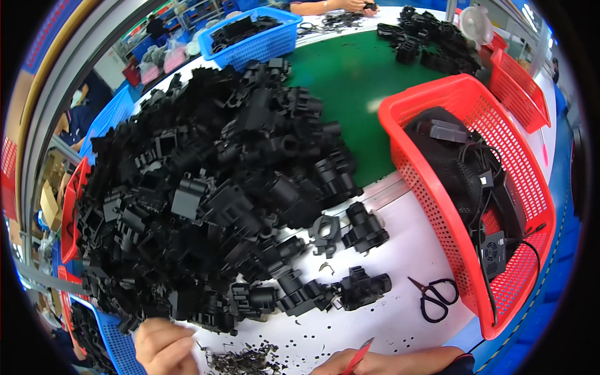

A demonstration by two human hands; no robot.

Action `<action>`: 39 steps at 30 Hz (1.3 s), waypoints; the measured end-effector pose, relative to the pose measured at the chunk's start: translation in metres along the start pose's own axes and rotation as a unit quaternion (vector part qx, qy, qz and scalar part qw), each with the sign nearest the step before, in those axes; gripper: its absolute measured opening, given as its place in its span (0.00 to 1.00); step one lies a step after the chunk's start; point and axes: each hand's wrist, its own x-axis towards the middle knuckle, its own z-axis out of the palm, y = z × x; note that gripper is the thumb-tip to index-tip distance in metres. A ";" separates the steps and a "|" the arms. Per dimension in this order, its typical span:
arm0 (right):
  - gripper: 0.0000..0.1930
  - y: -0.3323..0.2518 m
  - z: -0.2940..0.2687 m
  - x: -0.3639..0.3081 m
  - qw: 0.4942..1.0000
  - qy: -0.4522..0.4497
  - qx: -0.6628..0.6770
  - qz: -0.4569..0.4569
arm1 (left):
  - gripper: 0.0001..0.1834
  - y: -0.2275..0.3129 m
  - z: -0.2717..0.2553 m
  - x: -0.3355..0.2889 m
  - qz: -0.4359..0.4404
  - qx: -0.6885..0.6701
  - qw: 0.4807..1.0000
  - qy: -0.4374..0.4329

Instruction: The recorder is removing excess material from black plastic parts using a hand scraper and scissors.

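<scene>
My left hand (pixel 164 347) is at the lower edge, in front of a big heap of black plastic parts (pixel 237 169). Its fingers are curled together, and whatever they may hold is hidden. To the right, my right hand (pixel 375 363) is closed around a slim red tool (pixel 359 356) with a pointed upper end; its kind cannot be made out. Small black plastic scraps (pixel 244 360) lie between the two hands. Beyond the right hand, a few loose black parts (pixel 364 289) rest at the heap's near edge.
Black-handled scissors (pixel 435 299) lie on the white table (pixel 400 250). A red basket (pixel 431 219) at the right holds a black mesh bag and cables. Past the green mat (pixel 337 75) are a blue basket (pixel 250 53), another dark heap (pixel 431 40) and another person's hand (pixel 353 5).
</scene>
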 end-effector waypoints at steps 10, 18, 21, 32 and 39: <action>0.06 -0.014 0.011 0.004 0.987 0.123 -0.094 0.051 | 0.22 -0.022 0.158 0.167 0.089 -0.003 0.972 -0.217; 0.05 -0.001 0.017 0.005 0.982 0.144 -0.108 0.057 | 0.11 -0.041 0.160 0.175 -0.068 -0.181 0.957 -0.214; 0.05 0.009 0.014 0.006 0.980 0.124 -0.151 0.036 | 0.21 -0.034 0.147 0.173 -0.112 -0.167 0.947 -0.252; 0.11 0.022 0.000 0.013 0.961 0.080 -0.261 0.033 | 0.25 0.005 0.175 0.167 -0.093 0.057 0.934 -0.340; 0.13 0.023 0.000 0.014 0.964 0.150 -0.219 0.002 | 0.10 -0.021 0.120 0.123 -0.294 -0.467 0.823 0.134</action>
